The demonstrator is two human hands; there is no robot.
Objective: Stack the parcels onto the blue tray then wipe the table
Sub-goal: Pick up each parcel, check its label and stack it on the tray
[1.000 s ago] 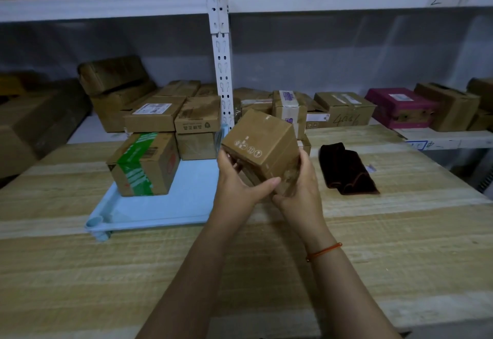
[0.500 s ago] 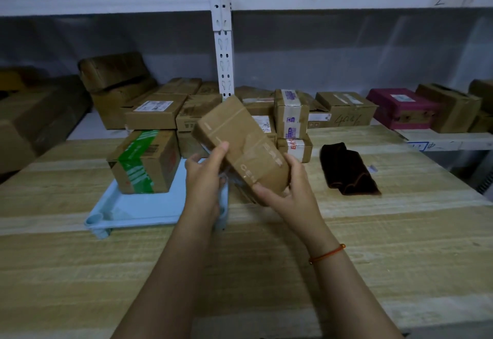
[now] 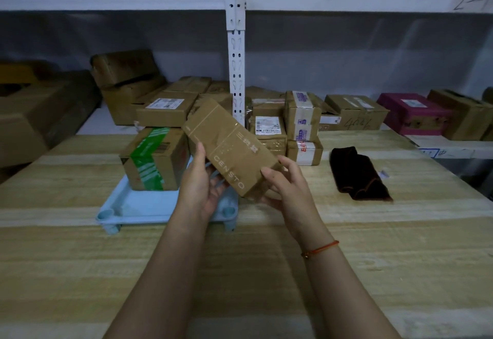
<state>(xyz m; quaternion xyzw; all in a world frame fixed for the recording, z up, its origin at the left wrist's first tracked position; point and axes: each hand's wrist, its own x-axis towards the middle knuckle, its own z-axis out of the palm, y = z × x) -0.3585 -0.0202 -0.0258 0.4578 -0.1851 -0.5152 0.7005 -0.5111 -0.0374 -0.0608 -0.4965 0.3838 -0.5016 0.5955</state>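
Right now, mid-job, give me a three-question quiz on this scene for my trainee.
1. True or false: the brown parcel is already set down on the blue tray.
2. Which parcel stands on the tray? A) pink box B) green-taped box C) none
3. Fill in: the dark cloth lies on the table to the ___ of the hands.

Key:
1. False; the left hand and right hand hold it tilted above the tray.
2. B, the green-taped box.
3. Right.

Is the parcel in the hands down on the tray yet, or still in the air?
In the air. Both hands, left hand and right hand, hold the tilted parcel above the blue tray.
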